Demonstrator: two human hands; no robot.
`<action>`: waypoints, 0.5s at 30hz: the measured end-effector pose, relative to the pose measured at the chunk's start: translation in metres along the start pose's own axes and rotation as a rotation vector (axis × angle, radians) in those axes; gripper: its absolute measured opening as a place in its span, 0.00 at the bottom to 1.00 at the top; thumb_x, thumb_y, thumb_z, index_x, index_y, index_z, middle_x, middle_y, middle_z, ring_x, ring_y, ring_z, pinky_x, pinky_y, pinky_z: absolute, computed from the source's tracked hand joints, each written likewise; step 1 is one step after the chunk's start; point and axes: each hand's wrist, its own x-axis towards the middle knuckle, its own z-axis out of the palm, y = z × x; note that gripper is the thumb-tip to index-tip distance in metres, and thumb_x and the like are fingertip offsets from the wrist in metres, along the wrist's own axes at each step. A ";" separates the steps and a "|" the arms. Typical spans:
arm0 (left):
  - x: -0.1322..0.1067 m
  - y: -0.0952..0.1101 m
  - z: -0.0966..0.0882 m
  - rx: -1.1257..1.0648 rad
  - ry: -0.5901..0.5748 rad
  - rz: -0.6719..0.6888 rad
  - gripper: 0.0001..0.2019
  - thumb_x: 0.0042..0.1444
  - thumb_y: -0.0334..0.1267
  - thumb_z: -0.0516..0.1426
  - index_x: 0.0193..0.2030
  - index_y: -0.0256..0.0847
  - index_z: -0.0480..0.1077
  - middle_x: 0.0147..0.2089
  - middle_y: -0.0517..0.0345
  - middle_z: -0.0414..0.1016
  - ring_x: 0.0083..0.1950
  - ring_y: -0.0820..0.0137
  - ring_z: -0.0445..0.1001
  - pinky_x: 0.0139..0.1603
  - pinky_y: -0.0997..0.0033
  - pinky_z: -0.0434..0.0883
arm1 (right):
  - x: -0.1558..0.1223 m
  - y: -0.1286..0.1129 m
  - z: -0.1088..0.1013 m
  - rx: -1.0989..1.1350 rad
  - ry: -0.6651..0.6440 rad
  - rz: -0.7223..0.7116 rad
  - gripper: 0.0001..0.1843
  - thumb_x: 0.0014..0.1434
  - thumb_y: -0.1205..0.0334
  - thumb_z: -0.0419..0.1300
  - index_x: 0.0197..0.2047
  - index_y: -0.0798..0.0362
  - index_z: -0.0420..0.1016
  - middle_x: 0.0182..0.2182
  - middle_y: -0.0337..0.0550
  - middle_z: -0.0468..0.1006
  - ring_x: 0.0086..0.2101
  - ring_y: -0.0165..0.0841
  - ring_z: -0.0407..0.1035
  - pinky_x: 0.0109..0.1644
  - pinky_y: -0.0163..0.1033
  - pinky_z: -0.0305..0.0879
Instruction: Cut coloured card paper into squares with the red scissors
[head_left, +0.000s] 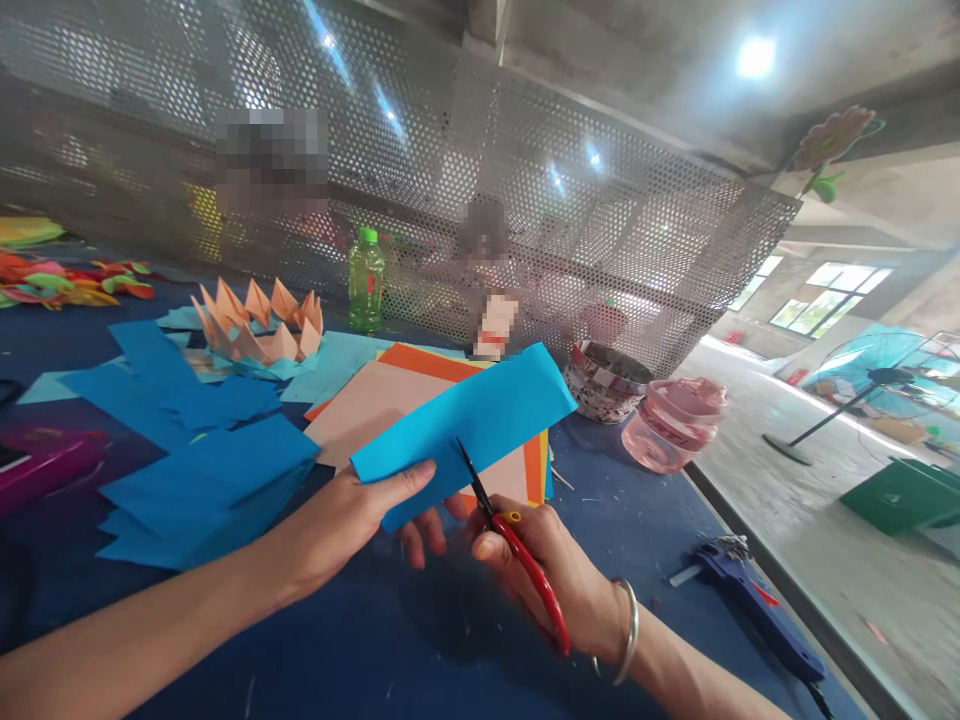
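A strip of blue paper (480,410) is held up in the middle, tilted up to the right. My left hand (386,505) grips its lower left end, thumb on top and fingers beneath. In my right hand (532,550) is a pair of scissors (525,565) with red handles and dark blades. The upper blade lies over the lower edge of the strip; the other blade is hidden. Under the strip lies a stack of coloured sheets (367,405), pale pink on top with orange and yellow edges showing. Cut blue paper pieces (210,480) are heaped to the left.
Behind stand a pale orange folded-paper ring (259,325) and a green bottle (366,280). On the right are a patterned basket (604,380), a pink jug (671,425) and a blue glue gun (757,605) by the table edge. A perforated metal screen (420,150) rises behind.
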 end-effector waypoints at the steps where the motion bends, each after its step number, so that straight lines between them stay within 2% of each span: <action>1: 0.000 0.000 0.000 0.001 0.001 -0.003 0.11 0.61 0.43 0.56 0.40 0.39 0.75 0.31 0.56 0.80 0.27 0.66 0.77 0.22 0.72 0.74 | 0.000 0.000 0.000 0.011 0.001 0.000 0.27 0.62 0.36 0.53 0.34 0.54 0.67 0.20 0.32 0.59 0.21 0.25 0.52 0.22 0.32 0.50; 7: 0.000 0.002 0.000 0.029 -0.001 -0.005 0.12 0.59 0.46 0.58 0.40 0.40 0.76 0.25 0.57 0.79 0.28 0.64 0.78 0.24 0.71 0.73 | 0.000 0.006 0.002 0.028 0.030 0.021 0.25 0.61 0.37 0.55 0.36 0.54 0.68 0.21 0.32 0.59 0.21 0.25 0.52 0.21 0.32 0.48; 15: -0.001 -0.001 -0.004 0.131 0.034 -0.030 0.16 0.60 0.50 0.55 0.41 0.40 0.75 0.32 0.54 0.81 0.30 0.63 0.78 0.28 0.67 0.74 | -0.002 0.001 -0.001 -0.124 0.035 -0.040 0.31 0.60 0.31 0.49 0.33 0.54 0.65 0.22 0.33 0.60 0.22 0.25 0.53 0.23 0.31 0.49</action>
